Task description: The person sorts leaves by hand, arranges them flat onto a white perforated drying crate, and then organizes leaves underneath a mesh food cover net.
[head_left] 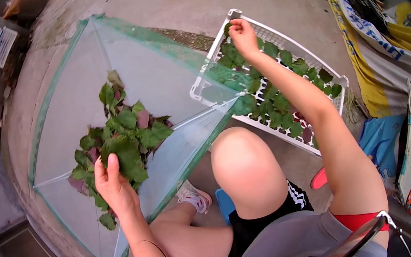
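My left hand (117, 188) is closed on a broad green leaf (122, 155), thumb uppermost, over a pile of green and purple leaves (133, 118). The pile lies in a pale mesh food cover (64, 132) with green trim and thin ribs. My right hand (244, 38) reaches over the far left corner of a white plastic crate (306, 50). Its fingers are pinched together at a small dark green leaf (228, 29) by the rim. Many leaves (278, 102) are spread across the slatted crate floor, and my right forearm hides some of them.
The mesh cover's green edge overlaps the crate's left side. My bent knee (248, 167) rises close to the crate's front. Yellow and white sheeting (370, 63) lies on the right, with a blue bag (383, 143) nearer me. Concrete ground (167, 2) extends behind.
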Available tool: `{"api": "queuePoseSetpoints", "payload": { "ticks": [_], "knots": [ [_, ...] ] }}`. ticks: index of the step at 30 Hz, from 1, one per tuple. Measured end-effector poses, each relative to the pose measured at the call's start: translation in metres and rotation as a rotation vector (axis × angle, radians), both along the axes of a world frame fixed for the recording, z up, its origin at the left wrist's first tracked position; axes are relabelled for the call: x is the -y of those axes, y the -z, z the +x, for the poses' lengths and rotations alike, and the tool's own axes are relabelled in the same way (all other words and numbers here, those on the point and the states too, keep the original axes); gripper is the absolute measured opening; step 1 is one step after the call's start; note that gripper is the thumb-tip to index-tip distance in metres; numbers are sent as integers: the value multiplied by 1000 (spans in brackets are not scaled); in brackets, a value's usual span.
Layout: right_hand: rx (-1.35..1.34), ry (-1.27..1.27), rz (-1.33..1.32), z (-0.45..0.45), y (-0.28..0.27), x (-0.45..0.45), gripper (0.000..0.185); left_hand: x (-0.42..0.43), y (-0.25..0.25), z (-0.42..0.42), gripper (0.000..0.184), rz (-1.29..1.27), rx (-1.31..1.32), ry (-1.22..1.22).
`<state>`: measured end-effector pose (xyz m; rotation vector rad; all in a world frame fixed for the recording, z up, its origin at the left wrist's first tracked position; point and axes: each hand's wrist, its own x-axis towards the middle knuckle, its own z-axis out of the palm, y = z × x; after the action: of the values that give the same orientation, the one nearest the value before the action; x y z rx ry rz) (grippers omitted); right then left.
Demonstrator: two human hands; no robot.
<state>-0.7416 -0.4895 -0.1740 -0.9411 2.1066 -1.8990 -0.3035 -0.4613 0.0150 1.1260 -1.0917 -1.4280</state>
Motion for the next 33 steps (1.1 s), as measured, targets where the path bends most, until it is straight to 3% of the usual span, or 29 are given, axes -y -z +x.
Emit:
{"api": "queuePoseSetpoints", "payload": {
  "ticks": [2, 8, 11, 13, 15, 17, 18, 19, 22, 25, 26, 29, 31, 33],
  "knots": [
    [139, -240, -63, 37, -56, -17, 26, 0, 5, 0, 25, 72, -94, -25],
    [96, -581, -203, 150, -187, -52, 25, -3, 19, 8, 30, -62, -69, 16],
    [-125, -685, -274, 190, -228, -66, 23, -2, 22, 15, 27, -100, -106, 8],
    [-363, -825, -220, 214, -249, -74, 21, 3, 23, 23, 25, -61, 18, -40],
    [-366, -1015, -95, 255, -263, -86, 22, 11, 32, 34, 22, -106, 74, -59],
    [-740, -1207, 79, 293, -253, -99, 29, 19, 39, 46, 18, -118, 322, -29],
    [-919, -1313, 177, 309, -246, -106, 31, 19, 36, 49, 15, -149, 576, -54],
    [-1100, -1414, 276, 325, -238, -112, 33, 19, 37, 53, 15, -148, 576, -60],
    [-1323, -1497, 481, 373, -207, -121, 32, 15, 37, 68, 19, -229, 950, -5],
    [-1506, -1345, 513, 397, -178, -119, 24, 6, 33, 82, 42, -59, 1258, 288],
    [-1492, -1395, 505, 400, -170, -117, 21, 7, 41, 86, 59, -58, 1548, 349],
    [-1461, -1483, 488, 401, -159, -115, 17, 14, 25, 67, 69, -68, 1732, 384],
    [-1434, -1520, 479, 402, -155, -118, 16, 26, 39, 55, 76, -401, 1655, 466],
    [-1580, -1497, 515, 406, -159, -124, 17, 43, 54, 29, 90, -409, 1556, 628]
  ]
}}
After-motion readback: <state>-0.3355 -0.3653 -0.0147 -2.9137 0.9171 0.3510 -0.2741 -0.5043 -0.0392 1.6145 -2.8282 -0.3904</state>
